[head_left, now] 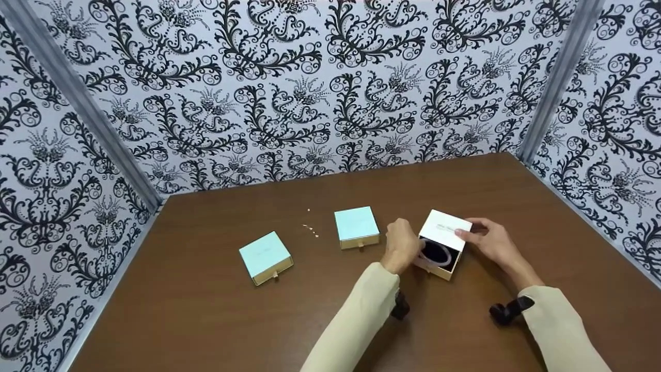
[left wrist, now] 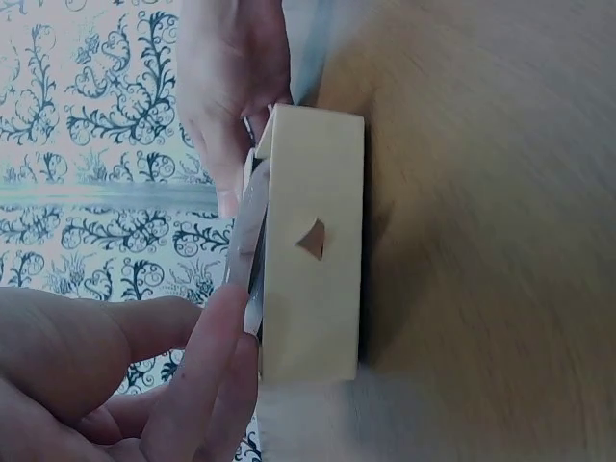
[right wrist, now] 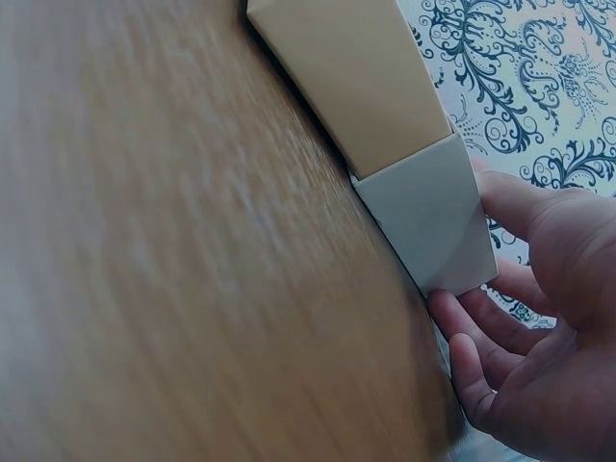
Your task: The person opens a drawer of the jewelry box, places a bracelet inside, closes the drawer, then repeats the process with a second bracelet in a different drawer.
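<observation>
A white-topped drawer box (head_left: pixel 443 225) stands on the table at the right, its cream drawer (head_left: pixel 440 272) pulled partway out toward me. Inside the dark-lined drawer, a pale translucent bangle (head_left: pixel 449 258) lies tilted, one edge raised above the drawer's rim in the left wrist view. My left hand (head_left: pixel 402 245) pinches that bangle at its left edge with the fingertips. At the sleeve's back right, my right hand (head_left: pixel 491 243) grips the box, thumb on the top and fingers around the far side. A small brown pull tab (left wrist: pixel 313 240) shows on the drawer front.
Two closed mint-topped drawer boxes stand to the left: one box (head_left: pixel 357 225) near the left hand, another box (head_left: pixel 266 257) farther left. Several tiny white bits (head_left: pixel 311 229) lie between them. Patterned walls (head_left: pixel 310 103) border the brown table (head_left: pixel 248 325) at the back and sides.
</observation>
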### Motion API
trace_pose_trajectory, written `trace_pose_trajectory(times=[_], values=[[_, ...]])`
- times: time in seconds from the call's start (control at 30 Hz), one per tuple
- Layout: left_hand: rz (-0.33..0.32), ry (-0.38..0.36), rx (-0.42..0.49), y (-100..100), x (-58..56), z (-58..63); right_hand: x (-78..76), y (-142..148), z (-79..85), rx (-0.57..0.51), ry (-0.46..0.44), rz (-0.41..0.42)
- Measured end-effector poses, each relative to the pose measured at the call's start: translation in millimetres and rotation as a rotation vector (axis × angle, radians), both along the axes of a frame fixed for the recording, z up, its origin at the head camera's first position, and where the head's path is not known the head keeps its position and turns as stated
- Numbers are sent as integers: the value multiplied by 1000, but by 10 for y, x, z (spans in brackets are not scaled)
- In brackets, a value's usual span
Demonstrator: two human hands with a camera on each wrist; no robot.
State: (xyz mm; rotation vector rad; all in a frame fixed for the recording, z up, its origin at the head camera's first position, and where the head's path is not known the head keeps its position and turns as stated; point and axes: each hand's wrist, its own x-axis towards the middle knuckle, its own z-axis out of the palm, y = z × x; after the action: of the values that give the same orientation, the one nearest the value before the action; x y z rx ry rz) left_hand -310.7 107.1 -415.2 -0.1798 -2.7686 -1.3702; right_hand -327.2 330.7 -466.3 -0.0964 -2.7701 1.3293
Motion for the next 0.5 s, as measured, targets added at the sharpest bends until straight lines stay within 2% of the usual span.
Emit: trace_pose_trajectory(times=[0.27,0.5], values=[[34,65,-79,135,-39,-77,4,5,17,12,-12,-8],[49,102,-140,163,-13,-78,7,8,-2,8,-10,-8]])
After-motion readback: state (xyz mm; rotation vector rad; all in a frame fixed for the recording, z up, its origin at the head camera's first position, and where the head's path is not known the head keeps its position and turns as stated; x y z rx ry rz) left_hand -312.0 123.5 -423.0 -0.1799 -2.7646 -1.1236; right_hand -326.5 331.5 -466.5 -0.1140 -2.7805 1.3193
